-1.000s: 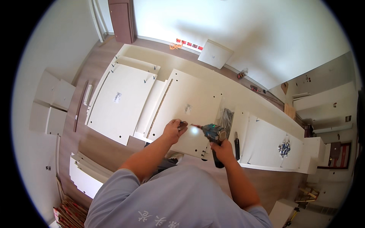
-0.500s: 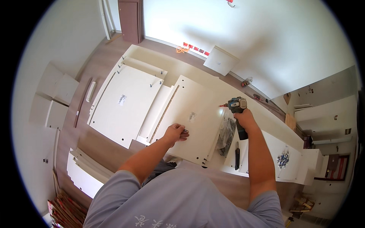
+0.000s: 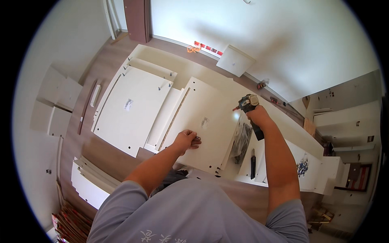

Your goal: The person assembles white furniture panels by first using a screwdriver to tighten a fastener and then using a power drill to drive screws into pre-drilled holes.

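My right hand (image 3: 259,116) grips a cordless drill (image 3: 248,103) with a dark body, held above the far right part of a white panel (image 3: 216,101). Its bit points left, and its lamp throws a bright spot on the panel. Over the panel's middle, my left hand (image 3: 186,141) is closed around small metal fasteners (image 3: 197,138), mostly hidden by the fingers. Right of the panel lies a clear plastic bag (image 3: 242,141) with dark contents. A black utility knife (image 3: 253,164) rests near it.
Another white panel (image 3: 121,115) on the left has metal pins standing near its corners. A pile of small fasteners (image 3: 302,167) lies at the right. More boards (image 3: 91,184) are stacked near left. A red-and-white power strip (image 3: 208,48) lies by the wall.
The drill and my right hand have moved slightly up and left, and the drill's bit now tilts further down toward the panel. My left hand stays nearly in place.
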Demonstrator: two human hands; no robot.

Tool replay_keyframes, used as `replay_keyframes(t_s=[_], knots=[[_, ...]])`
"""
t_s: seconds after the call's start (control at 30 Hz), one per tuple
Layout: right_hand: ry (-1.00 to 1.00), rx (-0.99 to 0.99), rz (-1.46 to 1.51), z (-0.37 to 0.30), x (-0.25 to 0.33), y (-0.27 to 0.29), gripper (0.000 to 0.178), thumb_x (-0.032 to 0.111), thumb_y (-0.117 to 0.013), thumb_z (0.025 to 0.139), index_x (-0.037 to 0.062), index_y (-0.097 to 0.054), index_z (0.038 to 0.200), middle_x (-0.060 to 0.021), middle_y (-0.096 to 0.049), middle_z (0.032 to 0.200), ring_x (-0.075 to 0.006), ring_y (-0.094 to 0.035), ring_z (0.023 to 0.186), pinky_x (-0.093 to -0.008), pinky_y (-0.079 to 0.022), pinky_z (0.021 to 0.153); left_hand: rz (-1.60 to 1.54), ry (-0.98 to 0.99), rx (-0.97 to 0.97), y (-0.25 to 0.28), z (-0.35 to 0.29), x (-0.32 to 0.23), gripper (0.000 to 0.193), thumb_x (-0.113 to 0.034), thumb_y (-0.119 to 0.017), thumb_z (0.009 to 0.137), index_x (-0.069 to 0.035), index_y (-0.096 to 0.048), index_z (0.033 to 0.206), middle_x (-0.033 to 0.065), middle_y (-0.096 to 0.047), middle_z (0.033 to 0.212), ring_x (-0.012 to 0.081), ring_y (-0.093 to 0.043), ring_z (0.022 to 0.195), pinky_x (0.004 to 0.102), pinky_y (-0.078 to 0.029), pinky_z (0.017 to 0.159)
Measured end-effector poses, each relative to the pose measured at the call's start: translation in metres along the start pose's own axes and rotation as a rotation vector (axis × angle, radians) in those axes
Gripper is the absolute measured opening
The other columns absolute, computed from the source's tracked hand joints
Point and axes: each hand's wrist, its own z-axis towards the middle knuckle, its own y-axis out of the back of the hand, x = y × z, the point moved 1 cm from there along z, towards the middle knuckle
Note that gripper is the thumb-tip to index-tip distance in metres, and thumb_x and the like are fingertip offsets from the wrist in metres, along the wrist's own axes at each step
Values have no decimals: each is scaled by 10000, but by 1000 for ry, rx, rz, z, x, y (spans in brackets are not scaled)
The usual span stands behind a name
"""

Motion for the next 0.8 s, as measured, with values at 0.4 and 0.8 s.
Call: replay_keyframes(t_s=[0.4, 0.8], knots=[[169, -38, 275, -109, -24, -6, 364, 182, -760, 861, -14, -687, 1159, -174, -747, 1054, -275, -716, 965, -400, -554, 858, -550, -4, 113, 14, -2, 11, 190, -253, -484, 1113, -88, -574, 1132, 118, -696, 1166, 281, -670, 1200, 478, -571, 1042], [74, 240, 794, -249, -49, -110, 237, 57, -712, 923, -6, -672, 1148, -36, -689, 960, -137, -635, 840, -315, -530, 775, -644, -50, 137, -22, -3, 13, 205, -226, -422, 1133, -54, -533, 1129, 142, -667, 1173, 319, -645, 1198, 488, -525, 1014]])
